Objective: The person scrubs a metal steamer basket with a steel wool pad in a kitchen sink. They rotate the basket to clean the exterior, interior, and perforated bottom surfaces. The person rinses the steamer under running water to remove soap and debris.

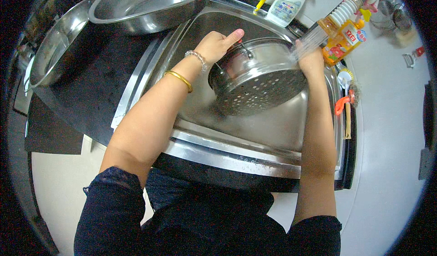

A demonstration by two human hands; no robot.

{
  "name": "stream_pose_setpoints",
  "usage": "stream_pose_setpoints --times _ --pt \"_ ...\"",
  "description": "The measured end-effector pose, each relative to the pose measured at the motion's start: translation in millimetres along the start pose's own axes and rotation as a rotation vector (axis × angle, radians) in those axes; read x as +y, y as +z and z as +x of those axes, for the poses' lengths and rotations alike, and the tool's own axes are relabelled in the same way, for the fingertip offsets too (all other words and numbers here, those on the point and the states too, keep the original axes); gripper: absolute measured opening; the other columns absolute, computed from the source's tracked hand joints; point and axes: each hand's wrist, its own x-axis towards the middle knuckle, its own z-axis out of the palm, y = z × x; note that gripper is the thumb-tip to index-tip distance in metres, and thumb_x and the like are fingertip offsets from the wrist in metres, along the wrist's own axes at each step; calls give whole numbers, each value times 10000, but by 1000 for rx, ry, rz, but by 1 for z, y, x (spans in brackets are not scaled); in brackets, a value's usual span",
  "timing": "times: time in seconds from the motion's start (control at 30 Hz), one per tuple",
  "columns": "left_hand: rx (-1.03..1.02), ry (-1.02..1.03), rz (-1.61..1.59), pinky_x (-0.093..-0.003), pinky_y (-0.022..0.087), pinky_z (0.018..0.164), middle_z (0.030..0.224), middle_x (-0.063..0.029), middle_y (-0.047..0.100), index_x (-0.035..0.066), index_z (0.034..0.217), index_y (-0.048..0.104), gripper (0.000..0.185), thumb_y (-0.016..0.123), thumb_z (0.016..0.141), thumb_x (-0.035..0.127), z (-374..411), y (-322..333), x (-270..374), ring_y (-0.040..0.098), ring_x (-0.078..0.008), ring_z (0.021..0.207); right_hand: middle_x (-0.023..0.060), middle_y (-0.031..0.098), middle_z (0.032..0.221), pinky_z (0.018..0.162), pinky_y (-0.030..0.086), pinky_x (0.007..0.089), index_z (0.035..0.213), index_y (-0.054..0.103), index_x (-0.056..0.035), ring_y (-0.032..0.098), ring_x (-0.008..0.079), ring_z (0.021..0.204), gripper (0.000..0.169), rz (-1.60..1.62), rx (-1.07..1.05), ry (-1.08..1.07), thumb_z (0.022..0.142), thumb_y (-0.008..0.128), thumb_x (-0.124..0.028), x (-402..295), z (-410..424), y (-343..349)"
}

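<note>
A round stainless steel steamer pot with a perforated base (263, 89) is tilted on its side above the steel sink (208, 114). My left hand (216, 46) holds it on the left, by a side handle near a red part, thumb pointing up. At its right edge my right hand (311, 60) grips the rim or the other handle; the fingers are partly hidden by water. From the flexible white faucet hose (344, 12), a spray of water (305, 46) falls on the pot's right side and by my right hand.
Two large steel basins (153, 15), (59, 48) stand on the dark counter at left. Behind the sink are a white spray bottle (286, 5) and an orange dish soap bottle (343, 41). A brush (345, 77) and an orange-handled scrubber (343, 104) lie along the right edge.
</note>
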Motion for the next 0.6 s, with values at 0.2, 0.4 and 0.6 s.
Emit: stream_pose_setpoints --times 0.2,0.4,0.6 --pt "-4 41 102 -346 438 569 520 -156 527 -63 628 605 715 460 741 628 2 13 -4 524 -227 509 152 514 1026 786 379 453 992 544 -82 443 325 1010 319 99 88 -288 747 568 -284 -98 -51 -33" --pt "-191 202 -50 -289 422 614 628 -81 560 -34 826 617 615 399 830 542 -3 30 -7 480 -123 629 104 587 874 741 401 448 927 586 -114 547 286 868 352 232 -216 -260 653 637 -329 -70 -29 -40" --pt "-415 -37 -190 -287 410 742 866 -109 587 -10 974 590 676 245 860 560 -14 27 12 510 -167 785 129 610 815 708 433 369 878 602 -94 580 294 796 378 292 -216 -199 619 668 -361 -41 -28 -42"
